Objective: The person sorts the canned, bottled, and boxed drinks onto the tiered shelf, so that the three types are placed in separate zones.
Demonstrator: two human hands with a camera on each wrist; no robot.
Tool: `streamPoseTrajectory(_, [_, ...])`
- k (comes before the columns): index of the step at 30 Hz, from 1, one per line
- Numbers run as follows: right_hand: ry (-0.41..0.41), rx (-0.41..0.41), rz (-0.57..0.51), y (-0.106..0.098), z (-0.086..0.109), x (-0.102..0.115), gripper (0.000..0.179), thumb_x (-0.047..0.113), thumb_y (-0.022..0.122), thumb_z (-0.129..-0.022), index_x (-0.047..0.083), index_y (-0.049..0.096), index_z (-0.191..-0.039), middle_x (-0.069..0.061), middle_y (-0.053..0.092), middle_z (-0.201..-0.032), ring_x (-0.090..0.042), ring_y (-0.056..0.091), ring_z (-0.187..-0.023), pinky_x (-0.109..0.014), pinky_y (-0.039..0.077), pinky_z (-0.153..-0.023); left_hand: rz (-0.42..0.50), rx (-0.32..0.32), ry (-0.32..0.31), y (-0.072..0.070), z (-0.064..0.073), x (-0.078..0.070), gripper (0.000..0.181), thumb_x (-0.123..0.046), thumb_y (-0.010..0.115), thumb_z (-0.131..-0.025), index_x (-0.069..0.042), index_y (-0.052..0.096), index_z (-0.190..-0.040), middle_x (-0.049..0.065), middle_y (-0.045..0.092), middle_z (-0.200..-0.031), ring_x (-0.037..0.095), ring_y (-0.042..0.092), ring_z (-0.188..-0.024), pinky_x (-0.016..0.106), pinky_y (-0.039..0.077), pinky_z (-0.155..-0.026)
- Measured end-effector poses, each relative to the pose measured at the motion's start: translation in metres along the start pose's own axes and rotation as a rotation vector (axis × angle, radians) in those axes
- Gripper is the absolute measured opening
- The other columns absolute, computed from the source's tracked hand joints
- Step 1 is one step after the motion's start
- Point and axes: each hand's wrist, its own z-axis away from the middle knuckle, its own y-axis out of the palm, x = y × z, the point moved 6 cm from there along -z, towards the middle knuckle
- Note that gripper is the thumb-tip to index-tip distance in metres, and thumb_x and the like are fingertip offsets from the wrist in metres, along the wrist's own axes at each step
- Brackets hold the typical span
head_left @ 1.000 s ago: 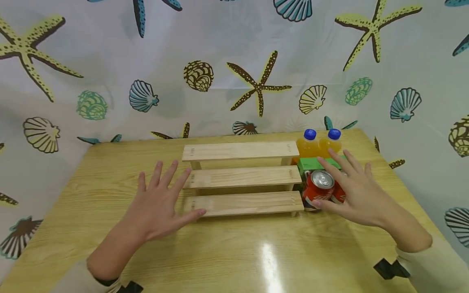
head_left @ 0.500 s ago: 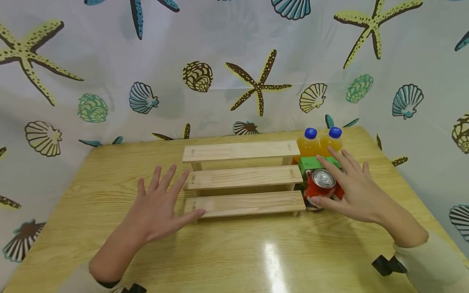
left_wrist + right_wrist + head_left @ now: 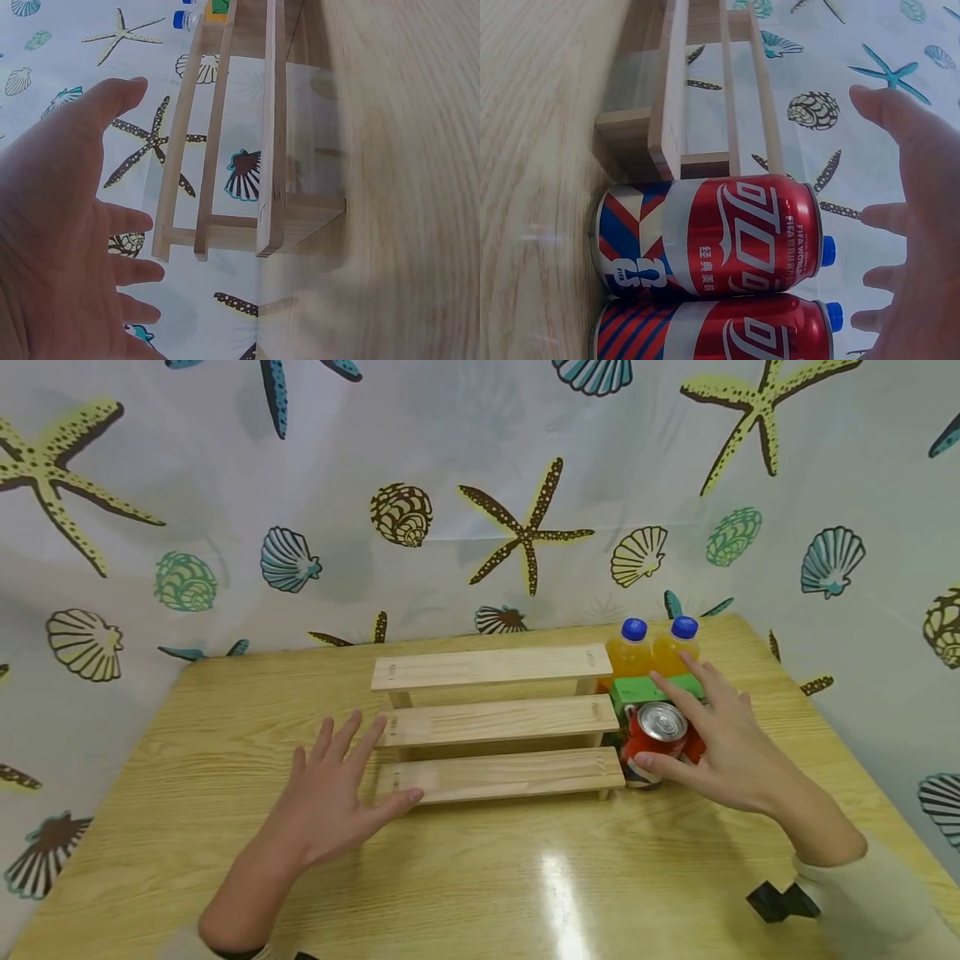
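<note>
A three-step wooden rack (image 3: 502,721) stands on the table. My left hand (image 3: 330,806) hovers by the rack's left end, fingers spread and thumb overlapping the lowest step in the head view; the left wrist view shows a gap between palm and wood. Over at the right end, my right hand (image 3: 723,743) is held above two red Coca-Cola cans (image 3: 712,236), fingers apart and nothing in its grasp. The front can (image 3: 656,739) stands upright against the rack's side, while the other is mostly hidden by the hand in the head view.
Behind the cans sits a green box (image 3: 637,691). Two bottles of orange drink (image 3: 628,653) with blue caps stand at the back. The wooden table (image 3: 450,885) meets a curtain (image 3: 450,435) printed with shells and starfish.
My left hand has dropped slightly, its fingertips lower in the head view. The fingers of my right hand have drawn slightly closer together. Rack and drinks stay in place.
</note>
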Motion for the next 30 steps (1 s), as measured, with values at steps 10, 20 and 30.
streamPoseTrajectory(10, [0.067,-0.066,-0.088,-0.001,0.007,-0.009,0.087,0.041,0.078,-0.086,0.026,0.032,-0.158,-0.003,-0.005,-0.169,-0.047,0.007,-0.152,-0.083,0.028,-0.100,0.180,0.017,-0.062,0.013,0.001,0.007,0.109,-0.072,0.057,-0.088,-0.014,0.002,-0.162,0.026,0.007,-0.165,0.057,0.000,-0.149,0.079,0.004,-0.113])
streamPoseTrajectory(20, [0.106,-0.123,-0.192,-0.003,0.021,-0.021,0.079,0.032,0.079,-0.087,0.023,0.040,-0.154,-0.005,-0.003,-0.169,-0.047,0.003,-0.153,-0.087,0.027,-0.094,0.243,0.069,-0.133,0.030,0.000,0.012,0.115,-0.072,0.053,-0.091,0.001,-0.005,-0.159,0.029,-0.004,-0.165,0.059,0.001,-0.147,0.077,0.010,-0.114])
streamPoseTrajectory(30, [0.156,-0.197,-0.272,-0.002,0.031,-0.033,0.076,0.027,0.078,-0.088,0.023,0.041,-0.154,-0.005,0.000,-0.170,-0.050,0.004,-0.152,-0.088,0.020,-0.097,0.250,0.029,-0.161,0.039,-0.001,0.018,0.097,-0.071,0.049,-0.093,0.002,0.030,-0.155,0.027,0.010,-0.165,0.063,0.014,-0.144,0.078,0.024,-0.109])
